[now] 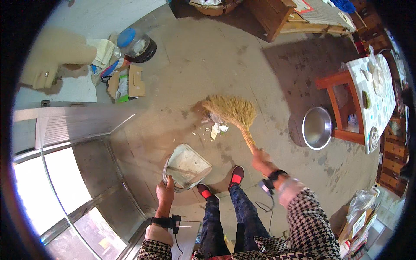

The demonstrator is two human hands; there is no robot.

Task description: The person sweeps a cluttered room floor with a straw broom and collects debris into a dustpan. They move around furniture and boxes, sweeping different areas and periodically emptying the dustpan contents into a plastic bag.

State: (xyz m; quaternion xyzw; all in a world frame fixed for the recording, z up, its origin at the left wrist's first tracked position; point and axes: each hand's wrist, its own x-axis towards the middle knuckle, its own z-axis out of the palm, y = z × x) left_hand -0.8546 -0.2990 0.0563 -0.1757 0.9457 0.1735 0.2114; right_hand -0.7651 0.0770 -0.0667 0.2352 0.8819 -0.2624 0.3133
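Observation:
My right hand point(262, 161) grips the handle of a straw broom point(232, 109); its bristles fan out on the floor ahead of me. Beside the bristles lies a small heap of litter point(215, 128), pale scraps and crumbs, partly covered by the broom. My left hand point(165, 192) holds the rim of a worn, pale dustpan point(188, 162) low by my left foot. The pan's open side faces right, and a dark streak crosses its inside. A gap of floor separates the litter from the pan. Both wrists wear black straps with small devices and cables.
A metal basin point(317, 128) sits on the floor by a red wooden table point(349, 135) with a checked cover. A lidded jar point(133, 44) and a cardboard box point(136, 81) line the left wall. A framed door point(107, 175) stands left; bagged items point(359, 208) lie right.

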